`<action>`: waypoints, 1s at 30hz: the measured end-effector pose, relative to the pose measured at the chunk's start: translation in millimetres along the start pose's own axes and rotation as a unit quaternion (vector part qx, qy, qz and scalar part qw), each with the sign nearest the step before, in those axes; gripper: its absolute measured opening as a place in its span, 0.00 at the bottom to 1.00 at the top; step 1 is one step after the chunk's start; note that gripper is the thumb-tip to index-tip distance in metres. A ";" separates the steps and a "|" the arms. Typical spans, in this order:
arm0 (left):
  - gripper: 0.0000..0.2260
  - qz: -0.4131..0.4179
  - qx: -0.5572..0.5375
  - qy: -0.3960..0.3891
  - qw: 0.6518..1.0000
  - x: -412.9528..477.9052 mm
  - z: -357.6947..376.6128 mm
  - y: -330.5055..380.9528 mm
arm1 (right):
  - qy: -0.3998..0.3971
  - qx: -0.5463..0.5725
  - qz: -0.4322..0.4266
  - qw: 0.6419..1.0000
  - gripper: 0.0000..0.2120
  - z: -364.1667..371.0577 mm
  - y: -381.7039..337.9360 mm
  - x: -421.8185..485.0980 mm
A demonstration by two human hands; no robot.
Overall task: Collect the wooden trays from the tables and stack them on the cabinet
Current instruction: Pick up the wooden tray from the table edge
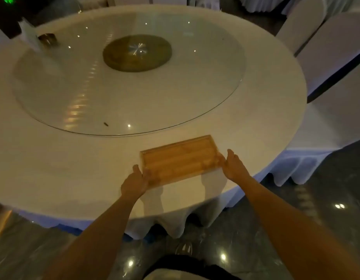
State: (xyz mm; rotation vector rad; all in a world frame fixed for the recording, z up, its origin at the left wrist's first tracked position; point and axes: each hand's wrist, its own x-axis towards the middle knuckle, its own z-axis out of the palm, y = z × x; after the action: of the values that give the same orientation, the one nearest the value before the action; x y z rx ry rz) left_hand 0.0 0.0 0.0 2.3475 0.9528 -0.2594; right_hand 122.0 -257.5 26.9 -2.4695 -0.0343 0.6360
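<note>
— Where are we in the job?

— I'm at the pickup. One rectangular light-wood tray with a raised rim [180,159] sits near the front edge of the round white-clothed surface [53,168]. My left hand [135,183] is clamped on its near-left corner and my right hand [234,165] on its right short end. Whether it has left the cloth I cannot tell; the shadows below suggest it may be just clear.

— What does the next move call for?

— I'd say a level lift with both hands together, then a turn away to find the cabinet, which isn't in view.

— Counts?

— One tray, two hands. On the surface: one round glass turntable [175,98] with one dark round centre disc [137,53], one small dark bowl-like thing [47,39], and one white folded item [29,35] beside it. At least two white-covered chairs [336,47] stand at the right.
</note>
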 end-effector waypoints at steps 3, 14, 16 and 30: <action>0.24 -0.022 0.044 -0.011 0.999 14.5 7.3 2.8 | -0.012 -0.030 -0.003 0.999 0.27 2.5 -1.2 20.4; 0.24 -0.074 0.111 -0.034 0.990 39.3 19.1 3.2 | 0.002 -0.130 0.031 0.991 0.23 12.7 -4.9 69.7; 0.24 -0.080 0.111 -0.037 0.990 42.2 19.7 3.7 | -0.020 -0.146 0.039 0.988 0.23 15.7 -3.2 76.3; 0.21 -0.041 0.085 0.007 0.995 46.9 26.7 3.4 | 0.038 -0.083 -0.002 0.996 0.17 27.2 11.1 72.1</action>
State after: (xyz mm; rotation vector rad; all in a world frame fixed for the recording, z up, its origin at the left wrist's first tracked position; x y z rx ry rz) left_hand 37.4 9.3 -37.9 2.4694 1.0744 -0.3705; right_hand 172.4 -240.4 -30.0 -2.6510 -0.0642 0.5580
